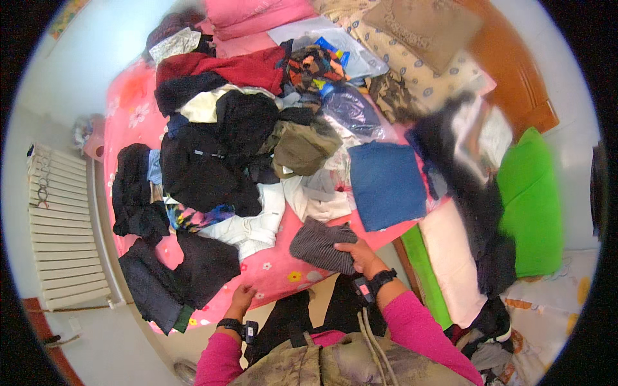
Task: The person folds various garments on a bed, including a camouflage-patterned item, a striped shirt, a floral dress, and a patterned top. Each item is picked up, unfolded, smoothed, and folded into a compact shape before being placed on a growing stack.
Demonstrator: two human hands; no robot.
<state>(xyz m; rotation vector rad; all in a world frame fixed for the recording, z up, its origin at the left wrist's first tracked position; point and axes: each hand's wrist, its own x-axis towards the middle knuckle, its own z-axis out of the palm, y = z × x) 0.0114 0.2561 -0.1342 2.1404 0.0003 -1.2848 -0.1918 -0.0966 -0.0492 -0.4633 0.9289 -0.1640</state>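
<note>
My right hand (361,255) grips the right edge of a folded dark grey striped garment (322,245), its thumb on top. The bundle is at the front of a bed with a pink floral sheet (280,284). Near the sheet's front edge is my left hand (243,298), holding nothing, its fingers loosely bent. Dark folded trousers (207,263) lie beyond and left of that hand. White drawstring garments (258,227) are spread farther back. A folded blue cloth (386,186) rests to the right, beyond my right hand.
Black clothes (207,164), a red garment (227,67) and an olive garment (306,147) are heaped on the bed. A bagged dark item (355,111) lies behind. At right are a pale pink cushion (454,260) and a green cushion (533,207); a white radiator (67,227) stands left.
</note>
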